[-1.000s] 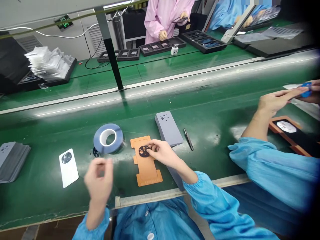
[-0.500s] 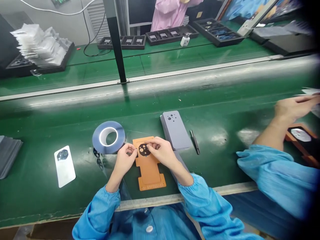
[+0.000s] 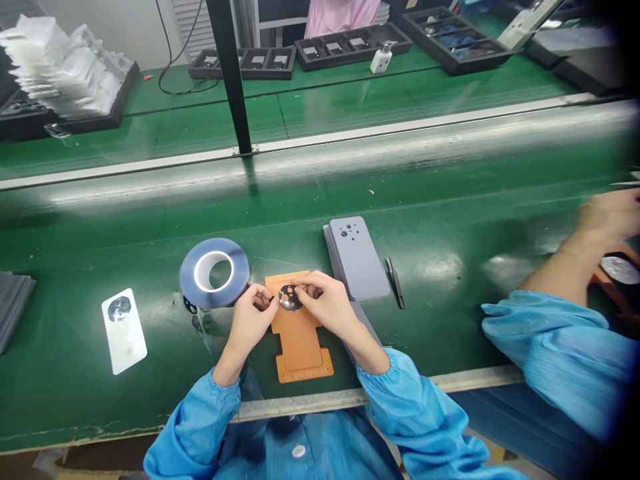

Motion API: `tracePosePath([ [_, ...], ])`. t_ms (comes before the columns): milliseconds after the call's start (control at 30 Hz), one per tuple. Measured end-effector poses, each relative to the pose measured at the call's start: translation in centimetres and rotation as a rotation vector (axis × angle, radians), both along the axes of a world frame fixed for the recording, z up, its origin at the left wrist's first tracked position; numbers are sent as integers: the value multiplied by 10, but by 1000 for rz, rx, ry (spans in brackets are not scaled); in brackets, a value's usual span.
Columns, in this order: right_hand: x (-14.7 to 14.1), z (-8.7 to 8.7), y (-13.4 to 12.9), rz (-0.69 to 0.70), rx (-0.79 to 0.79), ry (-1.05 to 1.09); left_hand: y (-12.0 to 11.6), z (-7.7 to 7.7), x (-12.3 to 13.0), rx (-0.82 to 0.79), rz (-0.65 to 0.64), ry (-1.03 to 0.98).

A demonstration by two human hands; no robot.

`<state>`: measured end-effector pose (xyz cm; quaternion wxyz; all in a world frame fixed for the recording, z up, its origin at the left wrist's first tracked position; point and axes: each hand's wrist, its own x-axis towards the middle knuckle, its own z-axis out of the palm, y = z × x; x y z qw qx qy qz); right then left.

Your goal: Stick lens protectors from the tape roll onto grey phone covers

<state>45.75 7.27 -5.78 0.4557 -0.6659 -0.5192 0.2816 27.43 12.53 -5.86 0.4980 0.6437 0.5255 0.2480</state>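
An orange plate (image 3: 300, 340) lies flat near the table's front edge, with a round black disc (image 3: 289, 298) with several holes at its upper part. At the disc's right edge, the fingertips of my right hand (image 3: 325, 303) are pinched together on it. My left hand (image 3: 253, 313) is closed at the plate's left edge, its thumb and finger pressed together; what they hold is too small to make out. A blue tape roll (image 3: 239, 270) lies beyond my left hand. Grey phone-shaped sheets (image 3: 361, 267) are stacked beyond my right hand.
Black tweezers (image 3: 395, 283) lie right of the grey stack. A white phone-shaped panel (image 3: 125, 340) and dark sheets (image 3: 13, 307) are at the left. Another person's arm (image 3: 560, 273) reaches in from the right. A metal ledge (image 3: 150, 187) crosses behind, with trays (image 3: 350, 50) beyond.
The view has shifted slightly. The disc now looks shinier between my hands, which stay nearly in place. The other person's hand has moved further right.
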Motion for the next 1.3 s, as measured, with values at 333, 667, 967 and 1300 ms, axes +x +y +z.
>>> tracePosePath([
  [333,0,-4,-2,3,6,0,0,1,1,11,-7,30],
  [667,2,-7,-3,-68,-1,-9,-1,3,4,-3,11,42],
  [967,1,-4,-15,-66,-33,10,0,3,4,27,2,16],
  [1300,-7,11,-30,-18,-47,-132,-1,5,2,48,-9,34],
])
